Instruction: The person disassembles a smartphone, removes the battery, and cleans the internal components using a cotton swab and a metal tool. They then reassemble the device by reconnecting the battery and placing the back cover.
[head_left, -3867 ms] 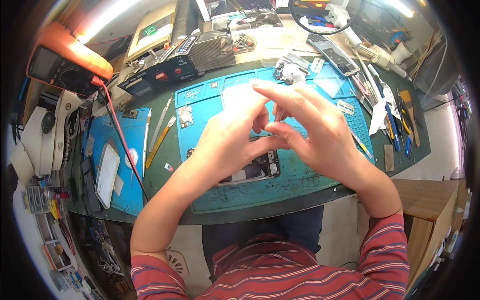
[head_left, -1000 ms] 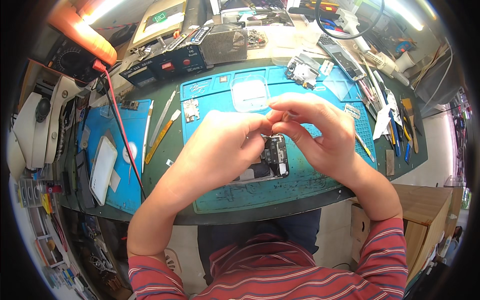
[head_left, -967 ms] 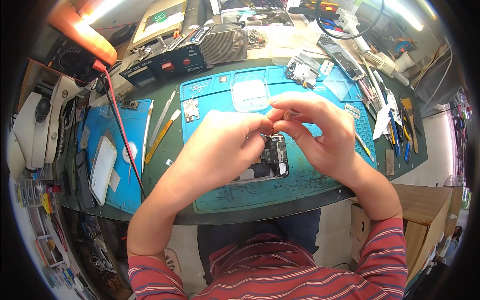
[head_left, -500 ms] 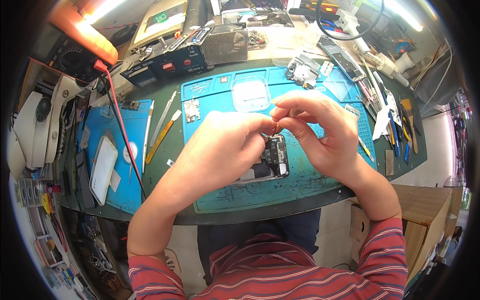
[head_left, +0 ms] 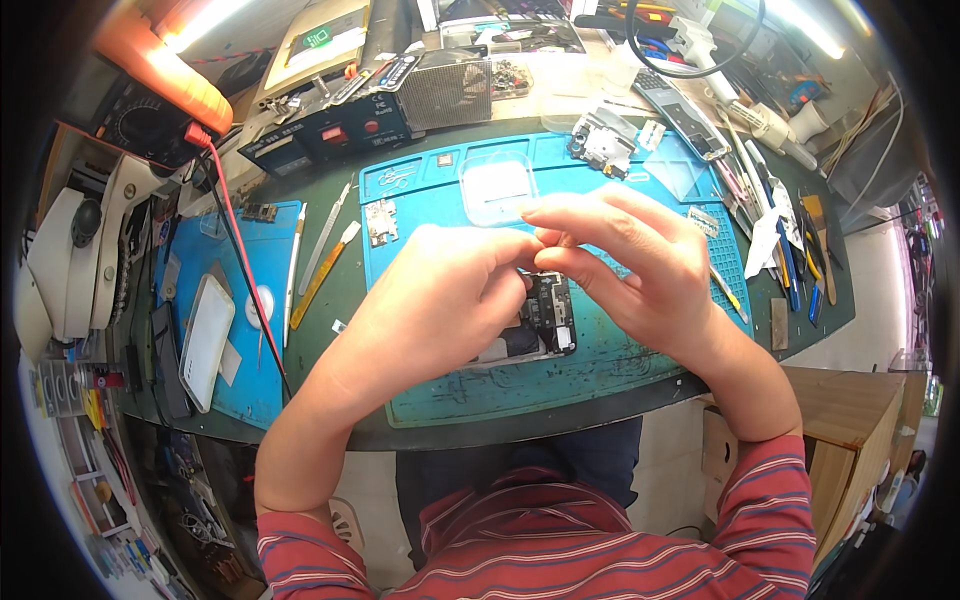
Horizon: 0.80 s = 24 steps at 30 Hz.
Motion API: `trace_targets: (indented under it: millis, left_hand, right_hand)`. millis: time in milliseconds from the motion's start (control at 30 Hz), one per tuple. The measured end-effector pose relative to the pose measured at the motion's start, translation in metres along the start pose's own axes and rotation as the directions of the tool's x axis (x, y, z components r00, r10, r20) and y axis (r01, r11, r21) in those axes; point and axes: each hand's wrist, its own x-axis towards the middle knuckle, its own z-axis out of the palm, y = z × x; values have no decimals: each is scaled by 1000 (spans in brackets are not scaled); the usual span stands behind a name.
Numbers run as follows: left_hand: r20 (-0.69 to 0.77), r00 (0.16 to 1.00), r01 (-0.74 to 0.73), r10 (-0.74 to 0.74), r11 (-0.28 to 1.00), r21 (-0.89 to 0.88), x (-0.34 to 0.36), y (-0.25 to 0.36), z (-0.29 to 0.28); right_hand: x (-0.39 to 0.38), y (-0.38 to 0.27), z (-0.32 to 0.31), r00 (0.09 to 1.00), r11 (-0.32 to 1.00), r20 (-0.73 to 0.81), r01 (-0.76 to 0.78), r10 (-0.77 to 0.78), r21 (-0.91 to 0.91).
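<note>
An opened phone lies on the blue repair mat, its inner parts and dark battery partly showing. Above its far end my two hands meet at the fingertips. My left hand is closed, thumb against curled fingers, and covers the phone's left part. From the other side my right hand pinches, its thumb and index finger touching the left fingertips. Whatever sits between the fingers is too small and too covered to name. Just beyond the hands stands a shallow clear plastic box.
A metal phone frame part and a small board rest on the mat. Left are a white phone back, a yellow-handled knife and multimeter leads. A blue bench unit stands behind; several tools lie right.
My right hand has shifted slightly left and its fingers have come closer over the left fingertips. A small coppery bit seen between the fingers before is now hidden. The phone stays put.
</note>
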Motion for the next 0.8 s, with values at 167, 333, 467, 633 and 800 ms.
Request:
trace_targets:
  millis: [167, 333, 467, 633, 800]
  left_hand:
    - [85, 987, 140, -137, 990, -35, 2, 7, -6]
    - [18, 999, 52, -50, 990, -129, 1, 7, -7]
    - [-21, 999, -33, 29, 974, -222, 2, 1, 3]
    - [16, 1000, -11, 15, 967, -256, 11, -6, 5]
    - [-28, 991, -131, 129, 982, -135, 11, -9, 7]
  right_hand:
    - [5, -5, -1, 998, 997, -47, -39, 42, 67]
    - [1, -8, -3, 998, 999, -44, -43, 42, -31]
    - [9, -7, -3, 999, 998, -21, -43, 44, 45]
    - [7, -4, 0, 998, 997, -22, -60, 62, 55]
    - [4, -11, 1, 1000, 999, 3, -25, 25, 39]
